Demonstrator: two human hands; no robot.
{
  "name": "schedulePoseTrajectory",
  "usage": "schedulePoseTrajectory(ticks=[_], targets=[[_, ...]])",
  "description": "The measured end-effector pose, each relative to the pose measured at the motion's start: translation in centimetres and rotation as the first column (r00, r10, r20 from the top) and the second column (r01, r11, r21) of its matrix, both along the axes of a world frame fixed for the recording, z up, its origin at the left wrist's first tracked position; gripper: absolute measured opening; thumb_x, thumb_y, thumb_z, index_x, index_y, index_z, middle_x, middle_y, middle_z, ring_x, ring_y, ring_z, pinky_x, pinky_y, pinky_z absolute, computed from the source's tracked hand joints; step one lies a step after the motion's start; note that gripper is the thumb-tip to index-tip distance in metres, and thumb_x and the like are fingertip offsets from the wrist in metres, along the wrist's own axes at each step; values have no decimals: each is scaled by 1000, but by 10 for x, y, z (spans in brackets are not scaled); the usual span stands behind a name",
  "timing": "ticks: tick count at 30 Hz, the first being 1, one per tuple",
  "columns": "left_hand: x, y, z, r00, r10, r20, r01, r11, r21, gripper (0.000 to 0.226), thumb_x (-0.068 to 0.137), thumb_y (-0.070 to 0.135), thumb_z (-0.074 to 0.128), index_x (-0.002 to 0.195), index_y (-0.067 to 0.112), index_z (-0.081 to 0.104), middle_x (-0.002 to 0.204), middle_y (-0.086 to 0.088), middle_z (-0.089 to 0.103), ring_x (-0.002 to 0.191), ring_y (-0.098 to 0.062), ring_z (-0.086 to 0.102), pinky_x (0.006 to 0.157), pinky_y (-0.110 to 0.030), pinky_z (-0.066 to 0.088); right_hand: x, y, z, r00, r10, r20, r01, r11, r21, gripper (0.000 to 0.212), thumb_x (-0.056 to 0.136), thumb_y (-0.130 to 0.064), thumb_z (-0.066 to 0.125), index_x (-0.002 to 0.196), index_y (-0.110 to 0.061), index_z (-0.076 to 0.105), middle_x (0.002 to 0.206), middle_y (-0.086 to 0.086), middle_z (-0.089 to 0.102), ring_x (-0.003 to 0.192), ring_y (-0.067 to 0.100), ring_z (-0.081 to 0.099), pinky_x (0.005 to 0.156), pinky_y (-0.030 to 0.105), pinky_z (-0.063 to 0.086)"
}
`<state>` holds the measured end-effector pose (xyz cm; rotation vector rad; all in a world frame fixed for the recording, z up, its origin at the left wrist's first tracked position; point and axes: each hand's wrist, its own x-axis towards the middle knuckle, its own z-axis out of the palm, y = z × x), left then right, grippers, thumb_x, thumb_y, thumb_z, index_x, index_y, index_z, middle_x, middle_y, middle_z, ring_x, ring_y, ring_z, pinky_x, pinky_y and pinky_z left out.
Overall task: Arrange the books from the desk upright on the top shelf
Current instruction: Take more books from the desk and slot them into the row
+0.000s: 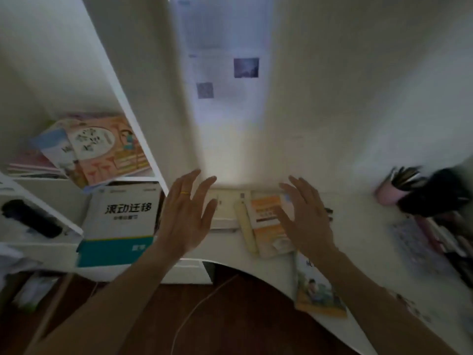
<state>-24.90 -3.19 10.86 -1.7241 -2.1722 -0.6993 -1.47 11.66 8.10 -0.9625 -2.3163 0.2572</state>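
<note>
Both hands, left hand and right hand, are hovering with fingers spread, holding nothing; orange book and green-cover book are still lying flat at the desk front edge, awaiting shelving.

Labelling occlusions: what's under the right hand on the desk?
An orange-and-white book lies flat on the desk, a cream book along its left edge. The open right hand hides the orange book's right part; contact can't be told.
</note>
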Motion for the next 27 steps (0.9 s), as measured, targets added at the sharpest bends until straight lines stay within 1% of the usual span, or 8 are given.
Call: schedulePoseTrajectory(ticks=[4,6,8,11,17,21,24,27], targets=[[34,19,-51,988,66,139,-45,988,-149,48,104,40,46,146,18,52,148,-15,50,133,-35,48,110,-48,43,54,1,-66,992,-106,69,117,977,-177,52,101,-46,56,140,-12,59,149,13,53,141,34,47,105,54,51],[52,27,-71,977,85,198,-37,972,-234,51,104,45,42,149,22,49,150,-13,48,135,-33,47,110,-48,43,77,-1,-87,988,-140,68,153,958,-243,54,99,-43,64,143,-14,56,150,10,53,141,31,47,107,46,50],[72,33,-88,964,104,244,-27,954,-299,54,102,48,39,150,25,47,149,-13,49,136,-33,47,110,-49,45,99,-5,-104,981,-173,88,192,930,-314,54,99,-44,61,144,-15,54,146,9,56,135,29,51,103,42,50],[103,39,-111,940,141,312,-4,916,-402,58,100,52,36,152,27,43,147,-12,50,135,-32,48,108,-48,44,134,-15,-130,957,-223,185,286,832,-476,56,99,-40,64,147,-17,49,147,8,53,134,29,50,103,42,49],[155,54,-153,836,258,484,48,844,-534,50,104,38,52,152,33,40,145,-10,48,129,-33,47,104,-46,44,187,-18,-165,909,-310,279,415,598,-686,63,100,-44,58,153,-17,38,148,9,49,131,29,52,100,39,46],[172,69,-186,702,424,573,23,790,-613,52,103,38,54,152,29,38,139,-14,49,130,-37,48,106,-47,41,189,-4,-184,899,-323,297,425,470,-774,69,100,-43,60,157,-17,30,149,12,47,129,32,53,99,41,46],[173,81,-205,576,555,600,-79,768,-635,63,102,36,59,155,15,33,149,-18,43,139,-37,41,112,-45,35,183,8,-208,876,-354,329,459,397,-795,80,97,-46,64,158,-12,26,140,16,52,125,35,54,98,43,45],[161,99,-219,365,682,633,-233,726,-648,80,98,37,65,158,3,23,157,-21,36,144,-38,35,116,-46,32,174,14,-230,846,-376,379,512,373,-774,80,91,-44,72,151,-5,34,131,20,53,117,38,54,94,45,47]])
